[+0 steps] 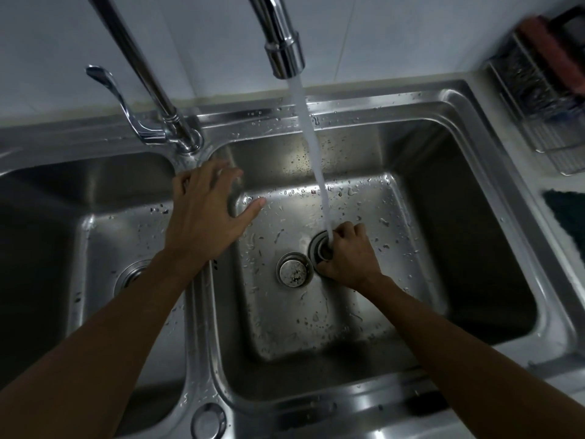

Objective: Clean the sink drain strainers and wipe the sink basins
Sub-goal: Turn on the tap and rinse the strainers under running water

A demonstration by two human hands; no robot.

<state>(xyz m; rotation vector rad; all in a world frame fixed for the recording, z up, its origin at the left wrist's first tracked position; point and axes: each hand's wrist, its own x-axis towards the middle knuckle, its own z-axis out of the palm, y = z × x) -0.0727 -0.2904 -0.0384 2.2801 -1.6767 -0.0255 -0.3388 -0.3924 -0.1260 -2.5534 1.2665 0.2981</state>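
A steel double sink fills the view. In the right basin [443, 217] a round metal strainer [294, 269] lies on the floor just left of the drain opening [318, 245]. My right hand [348, 255] is over the drain with its fingers curled at the rim; what it grips is hidden. Water [311, 153] runs from the faucet spout [283, 49] onto that spot. My left hand [205, 210] rests spread on the divider between the basins. The left basin [104, 236] shows its own drain [131, 275], partly covered by my forearm.
A lever handle [110, 90] and the faucet base [186, 137] stand behind the divider. A wire rack [538, 99] holding scrubbers sits on the counter at the back right, with a dark cloth [566, 213] below it. A round cap [209, 419] sits on the front rim.
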